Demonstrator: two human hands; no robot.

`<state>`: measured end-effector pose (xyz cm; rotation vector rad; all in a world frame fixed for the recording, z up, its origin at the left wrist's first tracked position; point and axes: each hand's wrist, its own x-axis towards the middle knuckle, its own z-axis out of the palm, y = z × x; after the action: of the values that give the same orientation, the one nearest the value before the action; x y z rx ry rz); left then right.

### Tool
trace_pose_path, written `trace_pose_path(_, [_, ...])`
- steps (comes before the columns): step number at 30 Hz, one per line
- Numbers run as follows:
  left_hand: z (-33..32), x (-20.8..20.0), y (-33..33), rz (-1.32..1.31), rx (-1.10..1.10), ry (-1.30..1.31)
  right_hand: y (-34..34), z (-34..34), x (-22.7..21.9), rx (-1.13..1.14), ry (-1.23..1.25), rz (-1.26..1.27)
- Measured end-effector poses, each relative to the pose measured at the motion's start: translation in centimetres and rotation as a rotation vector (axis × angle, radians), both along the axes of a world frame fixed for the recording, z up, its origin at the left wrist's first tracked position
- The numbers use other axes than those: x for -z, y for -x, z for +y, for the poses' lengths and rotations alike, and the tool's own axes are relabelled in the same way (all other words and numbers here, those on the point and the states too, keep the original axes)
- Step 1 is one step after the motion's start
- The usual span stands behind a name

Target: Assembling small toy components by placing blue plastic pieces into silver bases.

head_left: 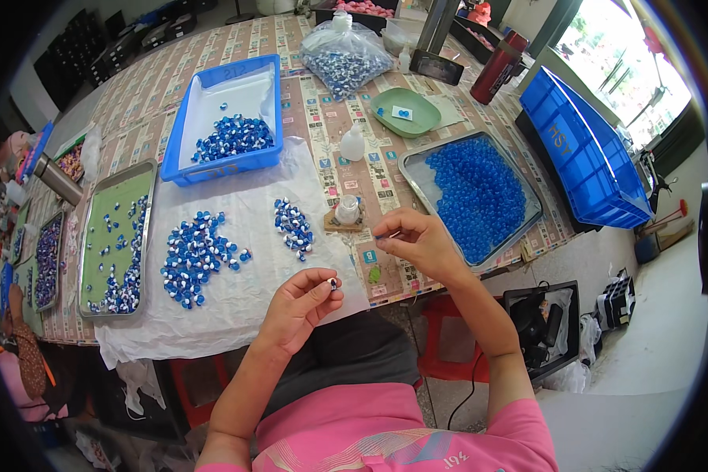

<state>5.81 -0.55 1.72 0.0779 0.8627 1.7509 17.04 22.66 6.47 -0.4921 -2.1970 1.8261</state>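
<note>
Pinched in the fingertips of my left hand (300,308) is a small dark-and-white bead-like piece (333,284). My right hand (418,244) is closed in a pinch beside the steel tray, with a tiny dark-blue piece (379,237) showing at its fingertips; its exact kind is too small to tell. Just left of that hand stands a small open glass jar (348,210) on a small wooden block. Two piles of blue-and-white pieces, a small one (293,228) and a larger one (200,256), lie on white sheeting (145,330). Clear blue beads (476,189) fill the steel tray (407,163).
A blue bin (169,169) with more pieces stands behind the piles, and a green-lined tray (151,175) lies at left. Farther back are a white bottle (352,143), green plate (425,106), bulging plastic bag (346,63), red flask (498,69) and blue crate (582,149). Another person's arm (27,362) shows far left.
</note>
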Motion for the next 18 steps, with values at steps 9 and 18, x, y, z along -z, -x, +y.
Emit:
trace_pose_path(9, [-0.1,0.3,0.7,-0.025,0.019,-0.009,1.2,-0.7,-0.2,-0.015,0.02,-0.072])
trace_pose_path(18, [-0.4,0.4,1.3,-0.051,0.014,-0.024,2.0,-0.5,0.0,-0.027,-0.114,-0.036])
